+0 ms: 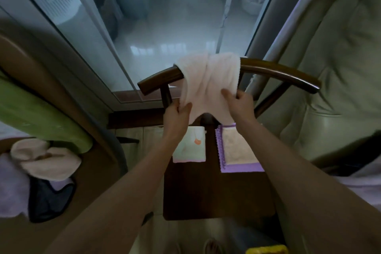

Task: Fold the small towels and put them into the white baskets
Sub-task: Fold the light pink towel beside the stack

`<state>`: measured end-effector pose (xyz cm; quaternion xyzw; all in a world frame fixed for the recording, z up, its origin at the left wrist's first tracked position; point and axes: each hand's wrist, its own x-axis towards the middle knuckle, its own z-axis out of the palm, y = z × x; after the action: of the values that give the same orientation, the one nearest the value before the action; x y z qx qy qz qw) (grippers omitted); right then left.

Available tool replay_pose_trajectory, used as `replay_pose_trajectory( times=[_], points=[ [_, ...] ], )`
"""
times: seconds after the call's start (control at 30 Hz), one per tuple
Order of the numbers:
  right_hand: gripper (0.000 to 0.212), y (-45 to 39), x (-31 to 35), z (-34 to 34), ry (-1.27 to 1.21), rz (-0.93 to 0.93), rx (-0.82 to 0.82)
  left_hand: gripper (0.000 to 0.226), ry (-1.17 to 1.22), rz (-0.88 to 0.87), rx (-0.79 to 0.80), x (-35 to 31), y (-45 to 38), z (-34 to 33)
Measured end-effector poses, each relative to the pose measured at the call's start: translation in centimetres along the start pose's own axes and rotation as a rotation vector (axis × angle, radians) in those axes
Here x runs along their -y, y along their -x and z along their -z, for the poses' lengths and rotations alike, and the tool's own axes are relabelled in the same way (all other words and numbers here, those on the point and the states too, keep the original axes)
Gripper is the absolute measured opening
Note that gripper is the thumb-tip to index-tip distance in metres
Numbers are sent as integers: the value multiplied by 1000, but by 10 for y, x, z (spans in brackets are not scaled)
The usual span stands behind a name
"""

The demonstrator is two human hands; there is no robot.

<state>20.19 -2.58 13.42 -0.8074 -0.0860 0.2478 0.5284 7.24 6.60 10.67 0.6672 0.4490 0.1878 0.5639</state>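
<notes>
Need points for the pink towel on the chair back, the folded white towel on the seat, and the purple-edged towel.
pink towel (208, 80): head view, middle of the cloth draped over the chair back.
white towel (189, 148): head view, centre of the folded square on the seat.
purple-edged towel (240, 168): head view, purple border along its near edge.

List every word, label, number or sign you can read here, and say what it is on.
No readable text anywhere.
White towel with pink edge on the chair seat: a small orange mark, a picture, not letters.
Yellow object at the bottom edge: too blurred to tell.
</notes>
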Motion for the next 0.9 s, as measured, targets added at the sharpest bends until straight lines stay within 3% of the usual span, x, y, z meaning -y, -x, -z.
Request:
replay_pose_trajectory(
  times=[0.17,0.27,0.37,0.47,0.73,0.9],
  points=[
    [12,40,-11,25,3,-166,48,26,59,175,97,-4,42,21],
    [12,73,-8,38,72,-164,94,48,67,346,50,-19,74,34],
    [11,110,-1,50,152,-157,74,51,50,443,-18,-33,104,49],
    [29,143,12,66,161,-157,31,48,67,495,-42,-49,134,65],
    [19,203,63,111,209,-48,12,43,131,515,-36,-101,200,86],
    [28,230,78,129,273,-89,105,29,-30,447,61,-114,230,86]
  ],
)
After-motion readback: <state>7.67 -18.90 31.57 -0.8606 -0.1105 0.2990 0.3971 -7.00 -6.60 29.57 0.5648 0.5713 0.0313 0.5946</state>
